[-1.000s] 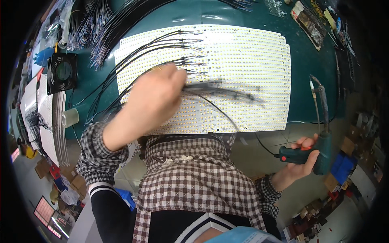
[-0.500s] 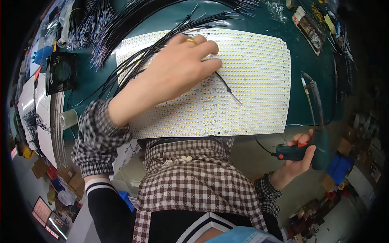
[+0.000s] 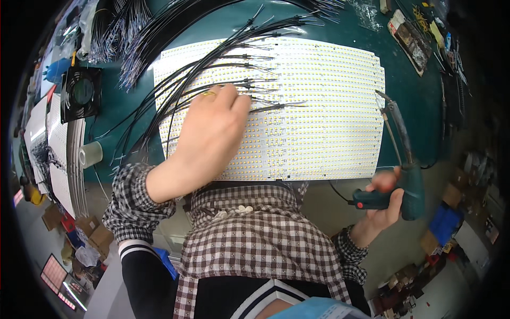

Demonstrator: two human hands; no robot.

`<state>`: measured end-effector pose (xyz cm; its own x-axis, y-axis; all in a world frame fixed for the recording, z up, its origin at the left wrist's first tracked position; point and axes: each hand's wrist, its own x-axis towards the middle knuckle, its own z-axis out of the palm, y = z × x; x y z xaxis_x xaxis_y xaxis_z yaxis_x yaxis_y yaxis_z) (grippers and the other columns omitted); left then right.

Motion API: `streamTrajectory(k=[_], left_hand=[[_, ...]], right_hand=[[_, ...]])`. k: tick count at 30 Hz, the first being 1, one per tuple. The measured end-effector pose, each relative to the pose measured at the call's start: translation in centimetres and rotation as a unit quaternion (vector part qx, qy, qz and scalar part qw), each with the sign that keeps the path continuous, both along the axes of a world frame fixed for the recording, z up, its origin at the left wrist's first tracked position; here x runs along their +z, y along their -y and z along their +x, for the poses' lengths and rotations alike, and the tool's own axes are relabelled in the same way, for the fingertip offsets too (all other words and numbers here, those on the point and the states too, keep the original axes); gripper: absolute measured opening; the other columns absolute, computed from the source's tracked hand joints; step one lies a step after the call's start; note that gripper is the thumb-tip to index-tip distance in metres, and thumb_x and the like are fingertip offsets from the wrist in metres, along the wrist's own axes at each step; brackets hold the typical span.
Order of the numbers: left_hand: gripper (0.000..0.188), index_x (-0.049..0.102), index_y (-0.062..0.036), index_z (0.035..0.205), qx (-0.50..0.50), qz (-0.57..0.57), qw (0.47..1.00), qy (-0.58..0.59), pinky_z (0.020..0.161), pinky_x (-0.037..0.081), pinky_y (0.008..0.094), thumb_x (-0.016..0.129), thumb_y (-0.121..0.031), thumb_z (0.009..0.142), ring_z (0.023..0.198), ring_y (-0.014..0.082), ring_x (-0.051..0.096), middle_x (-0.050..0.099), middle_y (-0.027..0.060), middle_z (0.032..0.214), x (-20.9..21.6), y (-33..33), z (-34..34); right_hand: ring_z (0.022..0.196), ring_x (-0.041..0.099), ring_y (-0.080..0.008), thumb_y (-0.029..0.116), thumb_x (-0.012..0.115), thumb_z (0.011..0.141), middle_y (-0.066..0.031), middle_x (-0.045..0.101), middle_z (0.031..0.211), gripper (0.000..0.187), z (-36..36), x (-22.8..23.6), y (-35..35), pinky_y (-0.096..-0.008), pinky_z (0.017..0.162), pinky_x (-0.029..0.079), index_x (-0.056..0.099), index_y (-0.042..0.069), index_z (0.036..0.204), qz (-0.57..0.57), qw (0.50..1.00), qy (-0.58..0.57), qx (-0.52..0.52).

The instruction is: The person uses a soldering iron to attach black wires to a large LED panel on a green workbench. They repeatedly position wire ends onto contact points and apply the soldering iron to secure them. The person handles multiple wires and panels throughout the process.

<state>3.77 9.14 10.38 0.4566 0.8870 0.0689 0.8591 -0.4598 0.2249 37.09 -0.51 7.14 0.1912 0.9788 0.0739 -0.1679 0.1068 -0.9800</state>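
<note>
As seen from above, with twelve o'clock at the top of the view, one pale board (image 3: 329, 117) dotted with rows of tiny yellow squares lies on a green desk (image 3: 422, 95), just above centre towards twelve. Two bare hands are at work. The left hand (image 3: 210, 135), at ten o'clock, bends over the board with fingers curled close together and one gold-coloured ring; its fingertips are hidden, so I cannot tell whether it grips anything. One black cable end pokes out just beside it, pointing towards three. Other black cables (image 3: 244, 56) cross the board's left half, overlapping too much to count. The right hand (image 3: 376, 217), at four o'clock, is wrapped around one green soldering gun (image 3: 410, 189) with one red button; its two slim metal arms rise to two o'clock, ending over the board's right edge, whether touching or not being unclear. Around them sit one black fan (image 3: 81, 93) at ten, one whitish roll (image 3: 91, 154) and one stack of white panels (image 3: 77, 165) at nine, and one stained block (image 3: 409, 40) near two.
</note>
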Motion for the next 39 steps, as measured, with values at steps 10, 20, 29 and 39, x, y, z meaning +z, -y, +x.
streamTrajectory(k=[10, 20, 29, 39], left_hand=[[0.014, 0.054, -0.0041, 0.088, -0.037, 0.015, 0.981, 0.189, 0.067, 0.043, 0.0385, 0.065, -0.007, 0.079, 0.077, 0.0294, 0.055, 0.054, 0.0099, 0.085, -3.5, -3.2, 3.9], [0.007, 0.056, -0.0013, 0.085, 0.033, -0.021, 0.96, 0.279, 0.06, 0.046, 0.0359, 0.062, -0.001, 0.081, 0.07, 0.0284, 0.057, 0.056, 0.0108, 0.081, 0.7, 1.0, 2.2], [0.008, 0.058, -0.0009, 0.085, 0.058, -0.121, 0.948, 0.287, 0.057, 0.045, 0.0322, 0.065, -0.002, 0.081, 0.067, 0.0234, 0.057, 0.056, 0.0103, 0.079, -2.3, -0.1, 1.5], [0.008, 0.058, -0.0009, 0.085, 0.085, -0.113, 0.941, 0.306, 0.057, 0.045, 0.0275, 0.064, 0.001, 0.079, 0.066, 0.0188, 0.055, 0.054, 0.0082, 0.08, -3.0, -0.2, 1.7]], right_hand=[[0.08, 0.06, -0.0235, 0.023, 0.055, 0.09, -0.017, 0.058, 0.088, 0.05, -0.9, 0.1, 0.6, -0.03, 0.057, 0.058, 0.044, -0.014, 0.121, 0.015, 0.999, -0.029, -0.014], [0.07, 0.06, -0.0232, 0.025, 0.058, 0.088, -0.0154, 0.057, 0.086, 0.049, -2.7, 0.8, 0.2, -0.0301, 0.056, 0.056, 0.048, -0.013, 0.115, -0.016, 1.0, -0.001, -0.015], [0.076, 0.063, -0.0253, 0.026, 0.061, 0.086, -0.0159, 0.059, 0.09, 0.048, -4.5, 1.4, 0.1, -0.0342, 0.066, 0.056, 0.051, -0.011, 0.115, -0.06, 0.997, 0.015, 0.051], [0.09, 0.064, -0.028, 0.026, 0.064, 0.084, -0.0157, 0.06, 0.096, 0.048, -5.4, 2.1, 0.6, -0.0354, 0.069, 0.056, 0.053, -0.01, 0.114, -0.129, 0.99, 0.038, 0.05]])
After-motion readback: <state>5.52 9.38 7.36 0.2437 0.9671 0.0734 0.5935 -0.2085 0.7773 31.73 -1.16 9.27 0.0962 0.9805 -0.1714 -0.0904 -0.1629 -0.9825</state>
